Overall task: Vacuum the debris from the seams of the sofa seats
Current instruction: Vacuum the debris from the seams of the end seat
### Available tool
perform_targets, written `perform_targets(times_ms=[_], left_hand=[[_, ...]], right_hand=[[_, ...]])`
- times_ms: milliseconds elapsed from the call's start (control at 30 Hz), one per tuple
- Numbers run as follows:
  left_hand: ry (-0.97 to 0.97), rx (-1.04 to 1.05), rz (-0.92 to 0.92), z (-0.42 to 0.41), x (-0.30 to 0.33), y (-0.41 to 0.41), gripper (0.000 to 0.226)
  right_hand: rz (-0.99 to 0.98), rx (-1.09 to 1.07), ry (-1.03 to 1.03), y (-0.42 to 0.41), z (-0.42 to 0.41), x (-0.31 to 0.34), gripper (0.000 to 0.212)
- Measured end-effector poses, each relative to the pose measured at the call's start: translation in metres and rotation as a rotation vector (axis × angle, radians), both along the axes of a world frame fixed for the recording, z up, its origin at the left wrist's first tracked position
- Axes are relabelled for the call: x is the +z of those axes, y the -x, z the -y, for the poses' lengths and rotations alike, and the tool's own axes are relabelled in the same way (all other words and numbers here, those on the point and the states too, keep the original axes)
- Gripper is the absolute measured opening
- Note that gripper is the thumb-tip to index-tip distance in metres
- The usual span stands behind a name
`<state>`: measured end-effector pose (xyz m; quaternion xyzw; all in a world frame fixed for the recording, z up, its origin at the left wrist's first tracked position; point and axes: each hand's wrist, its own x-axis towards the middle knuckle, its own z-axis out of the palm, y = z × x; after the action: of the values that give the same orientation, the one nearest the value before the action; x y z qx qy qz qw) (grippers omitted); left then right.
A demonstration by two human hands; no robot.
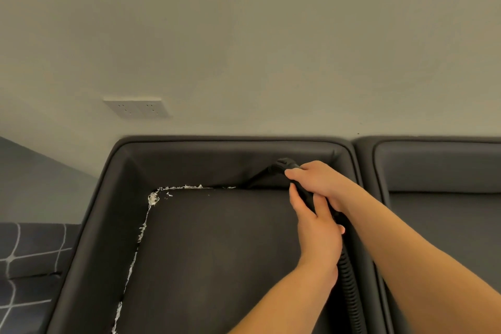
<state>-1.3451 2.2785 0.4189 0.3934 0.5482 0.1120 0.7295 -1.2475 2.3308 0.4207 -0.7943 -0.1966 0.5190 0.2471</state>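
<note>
So we've got both hands on the vacuum nozzle [273, 173] at about 1 o'clock on the seat cushion [217, 252]. Our right hand [320, 179] is wrapped around the wand up near the head, and our left hand [315, 228] grips it just below, fingers curled round the black tube, with the ribbed hose [349, 287] trailing back toward 5 o'clock.

The nozzle tip sits in the back seam, pointing toward 9 o'clock. The debris [151, 198], white shreddy stuff, lies off to the left of the tip. It runs along the back seam from roughly 12 o'clock to the corner at 10–11 o'clock, piles up a bit there, then follows the left side seam down toward 7 o'clock at the bottom edge of the view.

So the long axis of the mess is an L, and we reckon the next sweep goes leftward along the back seam first. The right hand is nearer the head and probably does the steering. The stretch of seam under and right of the nozzle looks clean already.
</note>
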Motion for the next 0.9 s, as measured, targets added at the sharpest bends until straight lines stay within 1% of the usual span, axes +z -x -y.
perform_targets(times_ms=[100, 300, 433, 567, 700, 800, 900], left_hand=[[-0.018, 0.004, -0.009, -0.006, -0.004, -0.003, 0.055], [-0.036, -0.051, -0.171, -0.024, -0.035, 0.0, 0.056], [-0.03, -0.072, -0.197, -0.03, -0.048, 0.004, 0.056], [-0.046, -0.124, -0.202, -0.028, -0.057, 0.006, 0.056], [-0.047, -0.073, -0.152, -0.018, -0.038, 0.017, 0.055], [-0.074, -0.023, -0.081, -0.01, -0.018, 0.023, 0.054], [-0.099, -0.001, -0.042, -0.004, -0.008, 0.022, 0.055]], right_hand=[[-0.016, 0.011, -0.001, -0.002, -0.007, -0.002, 0.032], [-0.134, -0.122, 0.025, 0.006, -0.019, -0.041, 0.035], [-0.138, -0.179, 0.029, 0.012, -0.024, -0.058, 0.033], [-0.113, -0.225, 0.029, 0.014, -0.02, -0.063, 0.042], [-0.097, -0.135, 0.013, 0.024, -0.011, -0.049, 0.037], [-0.057, -0.037, -0.051, 0.025, -0.009, -0.026, 0.032], [-0.075, 0.005, -0.081, 0.022, -0.009, -0.01, 0.029]])
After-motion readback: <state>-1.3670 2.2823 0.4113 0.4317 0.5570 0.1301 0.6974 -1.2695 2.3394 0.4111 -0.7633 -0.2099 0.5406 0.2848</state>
